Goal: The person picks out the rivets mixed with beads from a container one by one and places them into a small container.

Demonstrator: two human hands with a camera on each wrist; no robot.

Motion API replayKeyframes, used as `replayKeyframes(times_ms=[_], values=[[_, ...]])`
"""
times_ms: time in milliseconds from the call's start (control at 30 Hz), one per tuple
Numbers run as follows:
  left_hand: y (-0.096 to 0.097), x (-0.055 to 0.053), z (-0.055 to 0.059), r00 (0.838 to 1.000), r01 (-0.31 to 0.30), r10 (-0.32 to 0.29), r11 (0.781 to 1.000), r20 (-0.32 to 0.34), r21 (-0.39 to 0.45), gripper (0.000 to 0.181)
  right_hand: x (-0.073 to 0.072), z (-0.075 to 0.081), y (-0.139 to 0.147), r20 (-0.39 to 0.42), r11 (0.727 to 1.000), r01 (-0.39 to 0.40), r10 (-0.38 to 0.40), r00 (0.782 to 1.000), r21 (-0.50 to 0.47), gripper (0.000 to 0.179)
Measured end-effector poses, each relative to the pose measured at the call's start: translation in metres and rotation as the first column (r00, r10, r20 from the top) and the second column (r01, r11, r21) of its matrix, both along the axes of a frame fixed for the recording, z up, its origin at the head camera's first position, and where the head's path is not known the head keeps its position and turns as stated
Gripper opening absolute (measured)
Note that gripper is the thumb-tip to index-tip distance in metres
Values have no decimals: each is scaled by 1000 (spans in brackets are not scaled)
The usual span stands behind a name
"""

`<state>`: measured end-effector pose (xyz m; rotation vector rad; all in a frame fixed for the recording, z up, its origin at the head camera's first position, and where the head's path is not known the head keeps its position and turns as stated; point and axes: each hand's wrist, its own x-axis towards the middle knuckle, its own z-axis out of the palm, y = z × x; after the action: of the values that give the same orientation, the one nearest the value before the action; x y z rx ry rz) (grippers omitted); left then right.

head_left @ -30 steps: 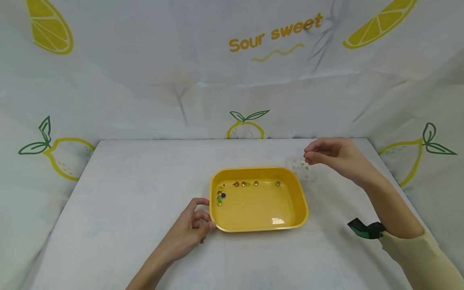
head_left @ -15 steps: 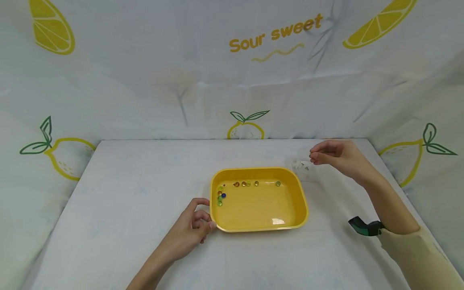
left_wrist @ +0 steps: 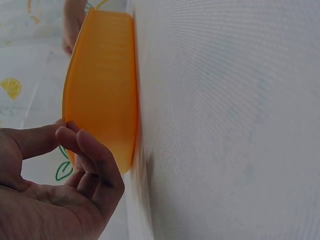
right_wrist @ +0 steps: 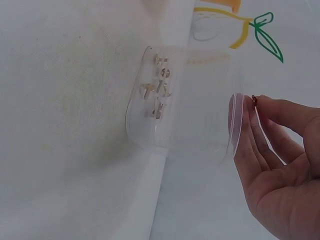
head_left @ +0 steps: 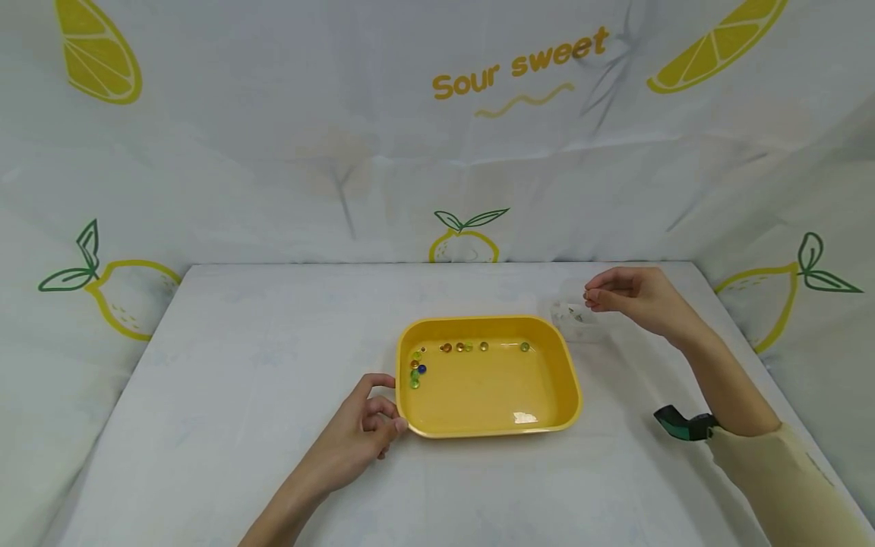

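Observation:
My left hand [head_left: 355, 437] holds the near-left corner of a yellow plastic tray [head_left: 472, 434], thumb on the rim and some fingers curled beside the outer wall. Glass marbles lie inside along its left and far sides, among them a blue marble [head_left: 421, 369] and a green marble [head_left: 525, 347]. Between thumb and fingertips, my right hand [head_left: 636, 300] pinches a small copper-coloured metal piece [right_wrist: 254, 101], its exact kind unclear. That hand is at the rim of a clear plastic container [right_wrist: 200, 125], which holds several copper-coloured pieces [right_wrist: 147, 91], some T-shaped.
A white-covered table [head_left: 260, 365] extends around the tray. Behind it hangs a white cloth backdrop [head_left: 273, 152] printed with lemons. The clear container stands close to the tray's far-right corner. A dark green and black strap [head_left: 686, 424] sits at my right wrist.
My right hand has shifted slightly to the right and down over the clear container, still pinching the small piece. My left hand and the tray have stayed put.

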<state>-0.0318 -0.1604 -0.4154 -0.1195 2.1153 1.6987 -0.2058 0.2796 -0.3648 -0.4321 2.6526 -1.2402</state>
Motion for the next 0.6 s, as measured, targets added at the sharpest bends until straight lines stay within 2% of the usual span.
replayKeyframes(times_ms=[600], values=[[-1, 0, 0, 1000, 8, -8, 1000, 6, -10, 54, -4, -4, -1, -3, 1000, 8, -8, 1000, 15, 25]])
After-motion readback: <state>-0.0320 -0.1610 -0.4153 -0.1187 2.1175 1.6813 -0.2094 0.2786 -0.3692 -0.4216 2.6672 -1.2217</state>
